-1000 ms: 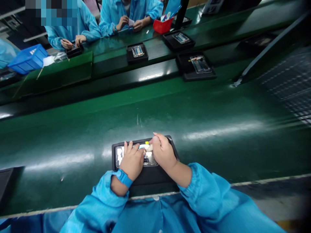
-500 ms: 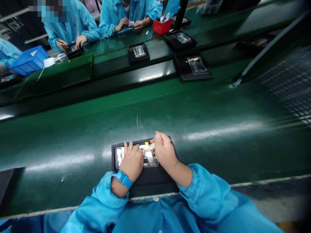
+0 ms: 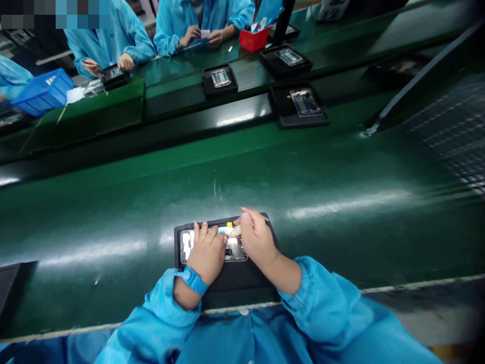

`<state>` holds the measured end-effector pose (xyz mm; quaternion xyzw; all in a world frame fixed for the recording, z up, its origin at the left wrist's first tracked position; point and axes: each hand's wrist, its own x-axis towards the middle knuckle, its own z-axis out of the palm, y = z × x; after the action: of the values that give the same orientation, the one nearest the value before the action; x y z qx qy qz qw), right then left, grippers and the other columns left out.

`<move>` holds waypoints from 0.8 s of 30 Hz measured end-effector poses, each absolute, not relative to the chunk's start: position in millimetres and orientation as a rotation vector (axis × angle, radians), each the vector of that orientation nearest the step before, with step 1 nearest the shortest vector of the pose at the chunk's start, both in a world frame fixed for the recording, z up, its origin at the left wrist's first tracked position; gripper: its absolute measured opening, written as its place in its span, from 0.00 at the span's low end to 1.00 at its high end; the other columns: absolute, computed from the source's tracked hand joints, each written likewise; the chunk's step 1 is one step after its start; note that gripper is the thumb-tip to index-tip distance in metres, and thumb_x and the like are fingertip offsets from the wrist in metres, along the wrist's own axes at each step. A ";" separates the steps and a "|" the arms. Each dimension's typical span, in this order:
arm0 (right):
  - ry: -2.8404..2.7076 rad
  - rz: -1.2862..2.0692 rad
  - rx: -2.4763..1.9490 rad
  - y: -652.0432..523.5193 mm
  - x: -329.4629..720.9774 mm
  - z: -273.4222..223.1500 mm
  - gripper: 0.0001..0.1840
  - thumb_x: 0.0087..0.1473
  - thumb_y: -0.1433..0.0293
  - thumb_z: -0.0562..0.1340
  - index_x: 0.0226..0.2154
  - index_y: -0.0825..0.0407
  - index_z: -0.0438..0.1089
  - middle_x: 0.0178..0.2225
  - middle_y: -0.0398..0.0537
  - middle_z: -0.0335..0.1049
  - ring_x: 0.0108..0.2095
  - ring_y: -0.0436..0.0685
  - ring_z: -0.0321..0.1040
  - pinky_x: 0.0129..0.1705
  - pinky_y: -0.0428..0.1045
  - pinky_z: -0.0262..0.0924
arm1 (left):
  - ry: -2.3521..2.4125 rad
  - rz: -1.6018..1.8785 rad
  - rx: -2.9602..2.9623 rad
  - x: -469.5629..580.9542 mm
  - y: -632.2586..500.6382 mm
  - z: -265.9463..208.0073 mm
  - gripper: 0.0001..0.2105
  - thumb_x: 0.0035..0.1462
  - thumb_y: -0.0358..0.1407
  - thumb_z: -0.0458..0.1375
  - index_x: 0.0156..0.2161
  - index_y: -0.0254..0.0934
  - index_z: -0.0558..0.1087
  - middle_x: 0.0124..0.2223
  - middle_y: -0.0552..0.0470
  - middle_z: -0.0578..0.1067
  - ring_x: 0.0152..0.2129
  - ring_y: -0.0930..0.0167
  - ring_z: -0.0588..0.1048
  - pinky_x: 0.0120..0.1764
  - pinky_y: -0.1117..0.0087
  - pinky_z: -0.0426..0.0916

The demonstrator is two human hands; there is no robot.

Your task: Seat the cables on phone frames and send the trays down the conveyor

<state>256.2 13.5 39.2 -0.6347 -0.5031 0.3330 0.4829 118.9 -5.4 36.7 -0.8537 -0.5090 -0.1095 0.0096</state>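
Observation:
An opened phone [image 3: 238, 252] with its inner parts showing lies in a black tray [image 3: 238, 283] at the bench's near edge. My left hand [image 3: 207, 248] rests on the phone's left and middle part, fingers spread, hiding much of it. My right hand [image 3: 257, 237] is closed around a pale, pointed stick-like tool [image 3: 235, 231]. The tool's tip points down at the phone's inside, close to my left fingertips; whether it touches is too small to tell. A small yellow tab [image 3: 229, 224] shows at the phone's far edge.
Across the green bench [image 3: 182, 192], black trays with opened phones, such as this tray [image 3: 301, 121], lie along the line. Co-workers in blue sleeves [image 3: 131, 35] work opposite, near a blue bin [image 3: 43, 93] and red bin [image 3: 253, 40]. A slanted metal bar [image 3: 409, 91] stands right.
My hands and the tool have barely moved over the phone. Across the bench, two trays have shifted slightly right, and the nearer one slightly left.

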 end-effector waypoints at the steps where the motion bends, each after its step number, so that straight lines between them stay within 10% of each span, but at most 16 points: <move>1: -1.244 0.796 -1.537 13.4 256.1 39.2 0.16 0.54 0.61 0.49 0.37 0.53 0.64 0.24 0.45 0.72 0.27 0.53 0.70 0.30 0.49 0.64 | -1.590 -0.344 -2.667 118.8 -5.4 36.5 0.08 0.55 0.32 0.50 0.37 0.34 0.71 0.40 0.46 0.72 0.46 0.56 0.66 0.49 0.45 0.57; 24: -1.356 0.709 -1.538 11.9 257.2 33.7 0.16 0.53 0.61 0.49 0.39 0.53 0.64 0.31 0.51 0.73 0.32 0.56 0.70 0.36 0.52 0.65 | -1.613 -0.346 -2.675 118.3 -6.1 36.1 0.08 0.55 0.31 0.50 0.37 0.35 0.71 0.41 0.47 0.72 0.46 0.56 0.66 0.50 0.45 0.55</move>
<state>257.2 11.9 33.7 -0.6267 -0.5527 0.2890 0.4672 118.3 -6.1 36.1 -0.8511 -0.5133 -0.1100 -0.0009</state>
